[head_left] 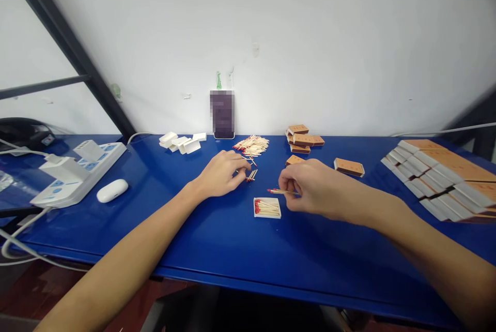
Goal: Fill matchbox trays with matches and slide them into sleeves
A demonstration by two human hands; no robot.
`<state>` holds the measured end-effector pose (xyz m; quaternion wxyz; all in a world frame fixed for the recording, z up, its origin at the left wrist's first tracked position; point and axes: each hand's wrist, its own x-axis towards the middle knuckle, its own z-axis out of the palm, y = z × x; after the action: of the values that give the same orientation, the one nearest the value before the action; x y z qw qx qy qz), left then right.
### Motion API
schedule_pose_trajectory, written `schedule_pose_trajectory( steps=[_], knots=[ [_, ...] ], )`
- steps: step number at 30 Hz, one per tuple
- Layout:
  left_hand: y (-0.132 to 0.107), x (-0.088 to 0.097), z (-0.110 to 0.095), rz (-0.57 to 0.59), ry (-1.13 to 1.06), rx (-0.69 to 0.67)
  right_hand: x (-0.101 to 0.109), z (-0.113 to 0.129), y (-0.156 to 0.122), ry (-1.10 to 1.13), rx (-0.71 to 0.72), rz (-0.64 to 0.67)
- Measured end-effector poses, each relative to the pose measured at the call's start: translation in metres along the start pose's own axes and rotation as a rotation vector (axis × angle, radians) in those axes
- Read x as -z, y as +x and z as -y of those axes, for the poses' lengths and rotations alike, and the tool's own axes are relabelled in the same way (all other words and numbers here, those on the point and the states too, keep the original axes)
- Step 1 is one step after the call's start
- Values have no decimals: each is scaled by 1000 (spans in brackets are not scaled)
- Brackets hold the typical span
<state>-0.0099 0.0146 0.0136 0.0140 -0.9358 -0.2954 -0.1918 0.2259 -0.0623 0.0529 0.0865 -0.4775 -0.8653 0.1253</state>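
My right hand (306,187) pinches a few red-tipped matches (277,191), their heads pointing left. Just below them lies an open white matchbox tray (267,215), partly filled with matches, heads to the left. Over the table to the left, my left hand (225,172) has thumb and fingertips drawn together at a few matches (251,175); the exact grip is partly hidden by the fingers. Behind that hand spreads a loose pile of matches (253,145).
White empty trays (184,143) lie at the back left, beside a phone (223,115) against the wall. Orange matchbox sleeves (304,138) are heaped behind my right hand, another box (349,167) nearby. Stacked matchboxes (445,177) stand right. A power strip (81,174) and white case (112,191) lie left.
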Motion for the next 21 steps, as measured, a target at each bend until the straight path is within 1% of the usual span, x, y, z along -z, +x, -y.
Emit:
schedule_pose_trajectory(
  steps=[2, 4, 8, 10, 15, 21],
  knots=[
    [-1, 0, 5, 1, 22, 37, -1, 13, 1, 9, 32, 11],
    [-2, 2, 9, 37, 40, 66, -6, 18, 4, 50, 55, 32],
    [-5, 7, 11, 148, 34, 56, -16, 13, 6, 172, 30, 94],
    [-5, 8, 11, 173, 21, 36, -15, 9, 5, 203, 19, 119],
    [-6, 7, 12, 163, 3, 18, -15, 4, -1, 190, 72, 56],
    [-5, 4, 11, 157, -47, -9, -26, 1, -1, 175, 110, 22]
  ],
)
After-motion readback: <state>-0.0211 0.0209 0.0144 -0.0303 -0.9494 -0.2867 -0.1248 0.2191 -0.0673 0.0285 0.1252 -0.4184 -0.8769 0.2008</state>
